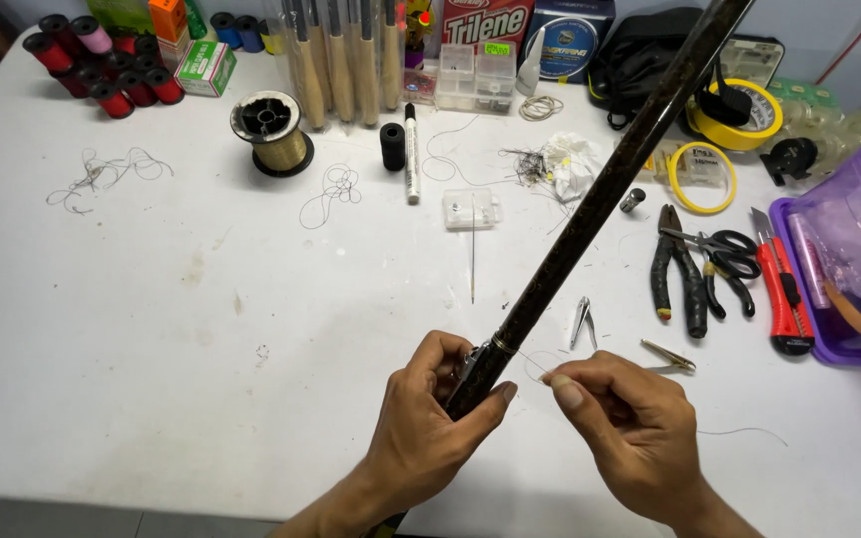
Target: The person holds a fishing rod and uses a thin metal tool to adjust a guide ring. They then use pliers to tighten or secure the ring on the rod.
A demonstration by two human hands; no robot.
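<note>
From the head camera, a dark fishing rod (600, 199) runs on a long slant: its near end sits low at centre, in the hands, and it points away up to the far right, leaving the picture at the top edge. It is held above the white table (151, 329), not lying on it. The rod looks almost black with a faint brownish mottling, and a pale metal ring circles it just above the grip.

The left hand (430, 418) is closed around the rod's near end, thumb pressed across the shaft. The right hand (630, 423) sits just right of the rod, thumb and forefinger pinched on a thin pale thread (540, 361) that loops back to the rod near the ring; a loose tail trails off to the right.

Just beyond the right hand lie nail clippers (581, 321) and a small brass clip (668, 356). Farther right are dark pliers (678, 279), scissors (727, 257), a red utility knife (782, 299) and a purple plastic tub (839, 249). A long needle (472, 254) lies left of the rod, with a gold spool of line (272, 133) and red thread bobbins (102, 65) at the far left. The rod crosses in front of yellow reels of line at the far right.
</note>
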